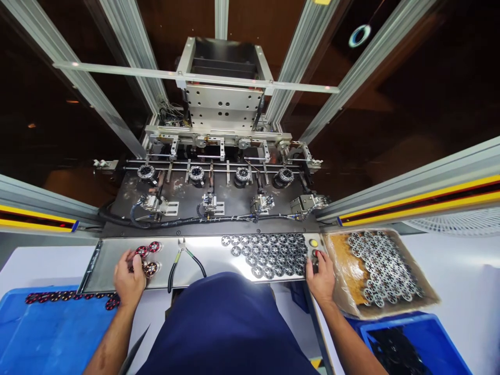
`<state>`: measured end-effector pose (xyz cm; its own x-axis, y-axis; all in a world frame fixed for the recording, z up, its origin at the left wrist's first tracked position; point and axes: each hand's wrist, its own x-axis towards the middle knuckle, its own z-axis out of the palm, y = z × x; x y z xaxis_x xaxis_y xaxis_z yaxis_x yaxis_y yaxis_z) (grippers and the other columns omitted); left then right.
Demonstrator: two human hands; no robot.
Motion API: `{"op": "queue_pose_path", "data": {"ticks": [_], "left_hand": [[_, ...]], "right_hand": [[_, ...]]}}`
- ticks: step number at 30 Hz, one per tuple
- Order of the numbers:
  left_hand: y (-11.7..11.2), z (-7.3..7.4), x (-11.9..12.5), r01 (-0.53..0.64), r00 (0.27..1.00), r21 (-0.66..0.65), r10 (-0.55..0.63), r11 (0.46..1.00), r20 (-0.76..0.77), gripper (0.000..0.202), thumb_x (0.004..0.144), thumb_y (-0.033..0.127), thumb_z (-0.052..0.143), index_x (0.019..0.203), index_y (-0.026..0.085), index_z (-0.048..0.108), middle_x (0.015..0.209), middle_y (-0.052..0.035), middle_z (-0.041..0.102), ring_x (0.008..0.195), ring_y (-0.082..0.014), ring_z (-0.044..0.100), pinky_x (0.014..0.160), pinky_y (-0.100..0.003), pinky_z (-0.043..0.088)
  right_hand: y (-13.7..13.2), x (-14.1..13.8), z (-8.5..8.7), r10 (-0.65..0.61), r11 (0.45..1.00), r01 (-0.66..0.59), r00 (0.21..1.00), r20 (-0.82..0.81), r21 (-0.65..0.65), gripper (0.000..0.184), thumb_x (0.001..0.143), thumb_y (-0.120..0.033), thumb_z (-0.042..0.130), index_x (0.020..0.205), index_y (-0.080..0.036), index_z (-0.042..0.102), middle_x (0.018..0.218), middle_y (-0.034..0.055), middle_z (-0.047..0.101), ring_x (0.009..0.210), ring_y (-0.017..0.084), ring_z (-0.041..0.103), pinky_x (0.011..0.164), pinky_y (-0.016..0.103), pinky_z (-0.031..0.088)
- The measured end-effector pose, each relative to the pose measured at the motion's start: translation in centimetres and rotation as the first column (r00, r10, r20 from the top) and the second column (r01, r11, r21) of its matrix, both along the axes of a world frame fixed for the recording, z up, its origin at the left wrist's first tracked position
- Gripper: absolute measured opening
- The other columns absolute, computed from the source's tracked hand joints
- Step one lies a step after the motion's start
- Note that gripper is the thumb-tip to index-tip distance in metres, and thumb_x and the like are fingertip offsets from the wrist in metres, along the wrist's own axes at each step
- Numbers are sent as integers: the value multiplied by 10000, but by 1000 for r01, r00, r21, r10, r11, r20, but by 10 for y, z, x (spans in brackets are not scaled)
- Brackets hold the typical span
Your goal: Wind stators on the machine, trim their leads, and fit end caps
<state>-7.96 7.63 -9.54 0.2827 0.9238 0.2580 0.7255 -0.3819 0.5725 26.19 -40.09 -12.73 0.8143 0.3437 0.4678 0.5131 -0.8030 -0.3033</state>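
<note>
From where I stood, the person's left hand [130, 278] was curled against a small cluster of round red-and-black discs [155, 247] on the left of a shiny metal tray [219, 255], though I couldn't tell whether it gripped one. The right hand [322, 278] was loosely spread, a fingertip at a round red button [315, 252], just beside rows of black-and-silver spoked discs [274, 254]. Green-and-black-handled pliers [175, 263] lay between the hands.
</note>
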Motion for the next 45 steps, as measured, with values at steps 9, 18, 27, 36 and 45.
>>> {"op": "queue_pose_path", "data": {"ticks": [9,18,27,36,45], "left_hand": [[0,0,1,-1,1000,2,1,1000,-4,548,903,488,415,1257,100,573,1099,-171,683,1044,-295,611,977,-461,453],[1,1,1,0,1000,7,0,1000,-2,555,900,493,416,1257,98,574,1092,-174,685,1020,-298,617,962,-465,460],[0,2,1,6,1000,4,-6,1000,7,531,897,488,430,1243,112,577,1093,-161,683,1039,-293,615,973,-458,455],[0,3,2,0,1000,-2,0,1000,3,537,899,494,426,1240,108,578,1085,-166,677,1031,-292,612,970,-461,455],[0,2,1,-6,1000,-2,6,1000,-8,521,897,488,433,1229,118,587,1092,-158,677,1018,-287,608,959,-447,455]], "right_hand": [[2,-1,2,0,1000,0,1000,19,-5,425,929,-385,502,1229,-94,580,1205,208,593,1137,333,573,977,519,500],[3,-1,4,4,1000,-4,1000,24,-14,432,934,-388,493,1228,-85,581,1207,215,591,1140,333,573,977,514,503],[3,-1,3,3,1000,-3,1000,25,-16,431,932,-377,501,1241,-85,576,1212,211,592,1141,325,574,984,506,501],[1,0,3,11,1000,-11,1000,27,-18,442,934,-379,500,1236,-67,577,1204,224,591,1142,328,569,980,511,502],[1,0,1,0,1000,0,1000,7,-14,447,937,-395,487,1241,-78,575,1219,218,585,1150,326,567,984,514,499]]}}
